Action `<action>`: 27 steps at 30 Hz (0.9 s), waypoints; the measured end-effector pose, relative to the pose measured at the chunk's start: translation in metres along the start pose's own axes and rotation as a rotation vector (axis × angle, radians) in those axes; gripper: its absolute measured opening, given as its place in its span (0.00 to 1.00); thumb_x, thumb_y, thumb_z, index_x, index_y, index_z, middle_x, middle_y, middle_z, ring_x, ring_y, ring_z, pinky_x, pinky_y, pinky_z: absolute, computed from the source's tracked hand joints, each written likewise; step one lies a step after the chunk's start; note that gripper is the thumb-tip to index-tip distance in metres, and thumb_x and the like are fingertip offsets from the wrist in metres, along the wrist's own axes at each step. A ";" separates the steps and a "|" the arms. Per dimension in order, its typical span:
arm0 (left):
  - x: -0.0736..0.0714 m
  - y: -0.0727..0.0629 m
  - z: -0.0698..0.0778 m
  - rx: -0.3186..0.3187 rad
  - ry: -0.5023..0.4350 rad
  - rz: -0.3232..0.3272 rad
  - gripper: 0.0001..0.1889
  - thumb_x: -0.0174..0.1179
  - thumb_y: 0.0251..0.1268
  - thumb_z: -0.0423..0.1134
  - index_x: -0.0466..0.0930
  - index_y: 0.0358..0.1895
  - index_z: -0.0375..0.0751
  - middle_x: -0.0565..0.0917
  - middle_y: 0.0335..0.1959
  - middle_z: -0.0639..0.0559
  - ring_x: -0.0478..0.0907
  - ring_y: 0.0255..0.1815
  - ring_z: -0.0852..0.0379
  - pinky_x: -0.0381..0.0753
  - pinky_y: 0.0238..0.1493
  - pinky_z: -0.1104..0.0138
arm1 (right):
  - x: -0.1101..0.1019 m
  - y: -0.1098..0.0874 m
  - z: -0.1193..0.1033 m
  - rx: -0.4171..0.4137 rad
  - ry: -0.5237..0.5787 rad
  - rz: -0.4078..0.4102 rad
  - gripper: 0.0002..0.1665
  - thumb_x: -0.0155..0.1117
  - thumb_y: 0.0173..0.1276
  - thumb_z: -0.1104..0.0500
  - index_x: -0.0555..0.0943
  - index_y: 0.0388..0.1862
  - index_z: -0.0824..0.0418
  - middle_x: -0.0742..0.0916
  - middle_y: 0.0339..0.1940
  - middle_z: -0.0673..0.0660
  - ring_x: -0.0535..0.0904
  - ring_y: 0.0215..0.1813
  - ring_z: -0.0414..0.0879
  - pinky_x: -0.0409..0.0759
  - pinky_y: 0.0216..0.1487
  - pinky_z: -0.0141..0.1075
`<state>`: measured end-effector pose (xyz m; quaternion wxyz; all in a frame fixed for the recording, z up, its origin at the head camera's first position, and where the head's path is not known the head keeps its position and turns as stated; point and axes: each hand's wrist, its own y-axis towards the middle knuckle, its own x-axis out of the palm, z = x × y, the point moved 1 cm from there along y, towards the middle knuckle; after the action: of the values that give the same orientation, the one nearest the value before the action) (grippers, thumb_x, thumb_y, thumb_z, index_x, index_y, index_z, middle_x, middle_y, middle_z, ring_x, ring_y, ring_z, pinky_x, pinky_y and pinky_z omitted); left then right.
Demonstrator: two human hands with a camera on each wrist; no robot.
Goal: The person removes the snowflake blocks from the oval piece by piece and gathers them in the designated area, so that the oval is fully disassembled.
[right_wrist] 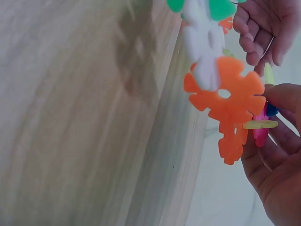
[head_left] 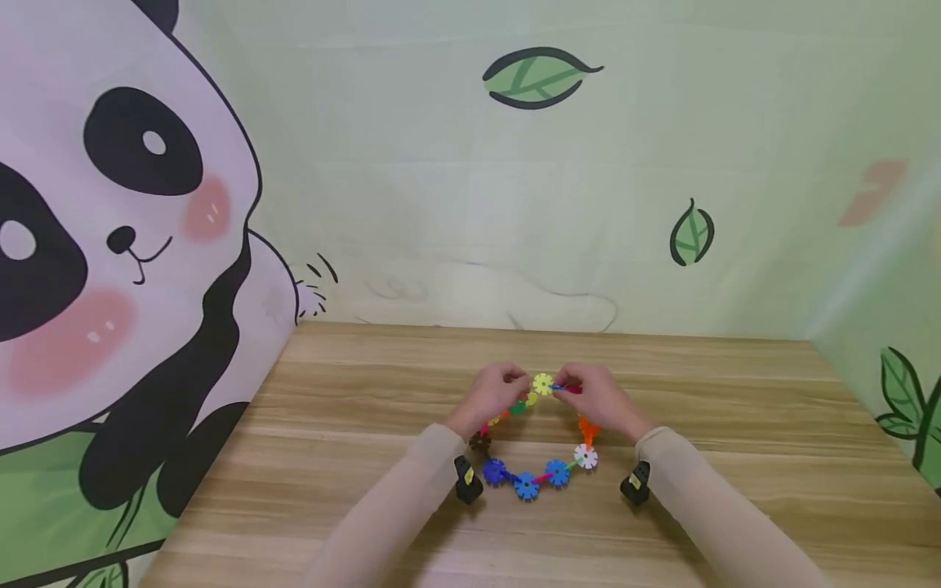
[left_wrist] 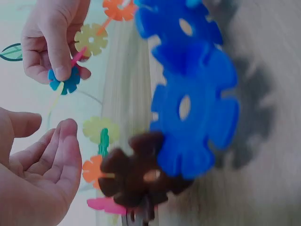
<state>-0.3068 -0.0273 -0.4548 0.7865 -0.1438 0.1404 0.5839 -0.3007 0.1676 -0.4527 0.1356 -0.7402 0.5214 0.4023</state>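
Observation:
A chain of notched, flower-shaped plastic discs curves in a loop between the two hands. My right hand (head_left: 599,396) pinches a blue disc (left_wrist: 70,84) between thumb and fingers, with a pink disc (right_wrist: 261,134) slotted beside it. A light yellow disc (head_left: 542,384) stands right at the blue one, between the hands. My left hand (left_wrist: 44,162) is beside it, fingers loosely bent and thumb apart, with nothing between them. Down the chain's left side are a green disc (head_left: 518,407) and a brown disc (left_wrist: 136,172). Orange discs (right_wrist: 230,92) hang below the right hand.
Blue discs (head_left: 526,487) and a white disc (head_left: 586,456) form the near side of the loop, over the wood-grain table (head_left: 353,457). Behind the table stands a pale green backdrop (head_left: 412,204) with leaves and a panda (head_left: 184,163) printed on it.

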 end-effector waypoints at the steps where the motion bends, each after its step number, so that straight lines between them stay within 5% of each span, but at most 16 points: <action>1: 0.001 0.000 0.000 -0.015 -0.031 -0.007 0.12 0.53 0.69 0.39 0.79 0.47 0.34 0.83 0.35 0.47 0.79 0.34 0.57 0.81 0.40 0.61 | 0.000 0.000 0.000 -0.009 0.003 -0.004 0.03 0.66 0.63 0.64 0.81 0.36 0.59 0.85 0.34 0.50 0.79 0.36 0.42 0.80 0.42 0.39; 5: 0.004 -0.002 0.002 -0.057 -0.097 -0.022 0.12 0.55 0.67 0.37 0.79 0.47 0.32 0.83 0.35 0.46 0.80 0.35 0.55 0.80 0.42 0.59 | 0.001 0.001 -0.002 -0.028 0.016 -0.022 0.03 0.66 0.63 0.64 0.81 0.35 0.59 0.84 0.33 0.49 0.78 0.36 0.42 0.80 0.41 0.37; 16: 0.006 -0.003 0.005 -0.023 -0.030 -0.036 0.12 0.61 0.62 0.37 0.79 0.47 0.34 0.82 0.33 0.49 0.80 0.35 0.51 0.80 0.39 0.60 | 0.003 0.003 -0.005 -0.025 0.009 -0.069 0.04 0.67 0.62 0.63 0.81 0.34 0.57 0.83 0.31 0.47 0.77 0.33 0.42 0.79 0.38 0.34; 27: 0.005 -0.002 0.004 -0.039 -0.067 -0.038 0.09 0.62 0.62 0.35 0.79 0.43 0.36 0.80 0.31 0.49 0.78 0.34 0.50 0.79 0.37 0.60 | 0.002 -0.001 -0.004 0.007 0.082 -0.052 0.03 0.67 0.62 0.61 0.83 0.35 0.57 0.84 0.31 0.48 0.78 0.34 0.43 0.80 0.39 0.36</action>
<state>-0.3034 -0.0215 -0.4527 0.7988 -0.1421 0.0997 0.5760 -0.2982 0.1644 -0.4522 0.1273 -0.7689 0.5083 0.3663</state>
